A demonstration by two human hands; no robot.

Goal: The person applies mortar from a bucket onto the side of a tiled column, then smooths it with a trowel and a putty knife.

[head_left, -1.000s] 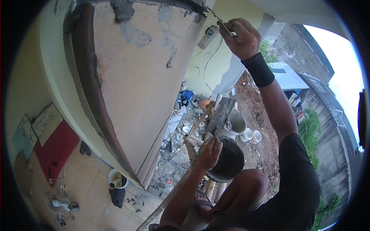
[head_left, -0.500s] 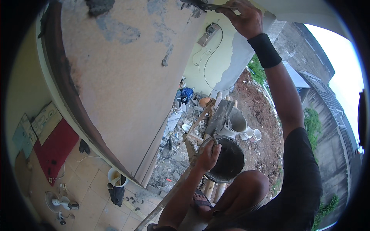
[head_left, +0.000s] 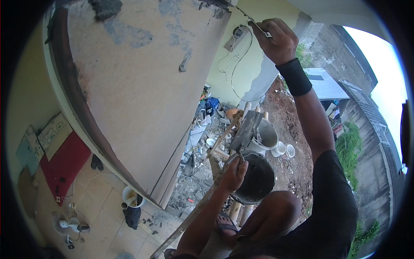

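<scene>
My left hand is closed round the handle of a rectangular plastering trowel, whose flat grey blade points away from me. Just beside that hand stands a black bucket with dark wet mortar inside. Up at the top, my right hand grips a thin trowel, seen nearly edge-on. Its tip is by the upper corner of a large beige panel, where dark mortar lies along the edge. Grey smears and a thick mortar lump mark the panel's face.
A grey-smeared pail and several small white tubs stand beyond the bucket. Wooden poles run close to my left arm. Rubble covers the ground below. On the tiled floor at left are a white bucket and a red sheet.
My right hand has moved slightly down and right with its trowel, away from the panel's upper corner. The left hand keeps its hold, its trowel shifted only slightly.
</scene>
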